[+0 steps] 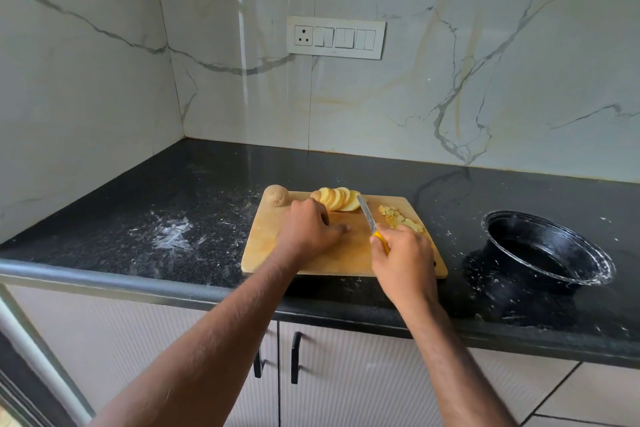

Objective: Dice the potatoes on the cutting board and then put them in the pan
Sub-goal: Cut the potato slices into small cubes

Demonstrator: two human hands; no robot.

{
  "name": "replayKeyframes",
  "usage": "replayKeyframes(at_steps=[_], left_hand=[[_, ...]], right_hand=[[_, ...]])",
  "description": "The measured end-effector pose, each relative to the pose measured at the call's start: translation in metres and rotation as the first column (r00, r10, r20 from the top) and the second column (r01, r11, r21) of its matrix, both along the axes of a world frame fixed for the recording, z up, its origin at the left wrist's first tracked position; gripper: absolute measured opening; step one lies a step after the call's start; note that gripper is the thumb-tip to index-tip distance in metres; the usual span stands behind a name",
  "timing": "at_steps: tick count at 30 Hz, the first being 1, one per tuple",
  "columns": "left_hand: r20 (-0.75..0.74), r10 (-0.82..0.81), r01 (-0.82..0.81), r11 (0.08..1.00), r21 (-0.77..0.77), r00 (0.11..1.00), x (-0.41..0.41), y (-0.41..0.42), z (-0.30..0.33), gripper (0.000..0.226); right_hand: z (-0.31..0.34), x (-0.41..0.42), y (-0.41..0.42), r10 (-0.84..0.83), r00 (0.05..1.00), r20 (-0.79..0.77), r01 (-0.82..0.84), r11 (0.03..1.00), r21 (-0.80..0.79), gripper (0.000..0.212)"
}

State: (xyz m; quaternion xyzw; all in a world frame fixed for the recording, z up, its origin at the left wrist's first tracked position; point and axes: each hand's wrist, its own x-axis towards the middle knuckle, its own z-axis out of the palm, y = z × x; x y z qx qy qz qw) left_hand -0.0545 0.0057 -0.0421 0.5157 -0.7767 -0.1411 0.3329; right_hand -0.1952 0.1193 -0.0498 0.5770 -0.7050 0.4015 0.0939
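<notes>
Head view, looking down on a rectangular pale wooden cutting board lying flat on a black speckled stone surface, long axis running left to right along the front edge. At the board's far left corner, one whole brown unpeeled potato. Just right of it, a fanned row of pale yellow round potato slices, overlapping like fallen dominoes, row running left to right along the far edge. Further right, a small heap of cut yellow potato pieces near the board's right side.

Left hand palm down on the board, fingers curled, just in front of the slices; thumb lying toward the right; whether anything sits under it, cannot tell. Right hand wrapped around the yellow handle of a small silver-bladed knife, partly covering the cut pieces. Blade pointing away and slightly left, tip up near the right end of the slice row, long axis nearly front to back, between slices and heap.

Well to the right, off the board, a round black pan with a white-smeared rim, tilted with its mouth facing up and toward the viewer. White powdery streaks on the surface left of the board.

On the veined marble wall, a white switch plate with one socket; no readable writing anywhere.
</notes>
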Motion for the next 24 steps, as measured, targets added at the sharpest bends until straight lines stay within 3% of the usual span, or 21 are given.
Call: replayKeyframes(at_steps=[5, 10, 15, 19, 21, 24], left_hand=[[0.138, 0.243, -0.238, 0.97, -0.053, 0.96, -0.024, 0.009, 0.0, 0.036], [0.172, 0.254, -0.247, 0.967, -0.058, 0.952, -0.03, 0.009, -0.002, 0.023], [0.167, 0.116, -0.107, 0.992, -0.06, 0.979, -0.022, 0.002, 0.0, 0.018], [0.196, -0.158, 0.167, 0.986, -0.029, 0.968, -0.004, -0.012, 0.002, 0.034], [0.158, -0.273, 0.279, 0.96, -0.016, 0.949, 0.005, -0.014, 0.001, 0.041], [0.034, -0.266, 0.267, 0.963, -0.044, 0.963, 0.011, -0.011, 0.002, 0.041]], right_hand=[[-0.004, -0.003, -0.004, -0.03, 0.999, -0.037, 0.029, 0.999, -0.016, 0.026], [-0.007, -0.004, -0.002, -0.016, 0.999, -0.04, 0.016, 1.0, 0.008, 0.029], [-0.006, -0.002, 0.0, -0.001, 0.999, -0.043, 0.002, 1.0, 0.024, 0.03], [-0.005, 0.001, 0.002, 0.029, 0.997, -0.072, -0.027, 0.999, 0.029, 0.031], [-0.005, 0.002, 0.003, 0.037, 0.996, -0.086, -0.034, 0.999, 0.035, 0.031], [-0.005, 0.004, 0.005, 0.043, 0.996, -0.084, -0.039, 0.998, 0.045, 0.03]])
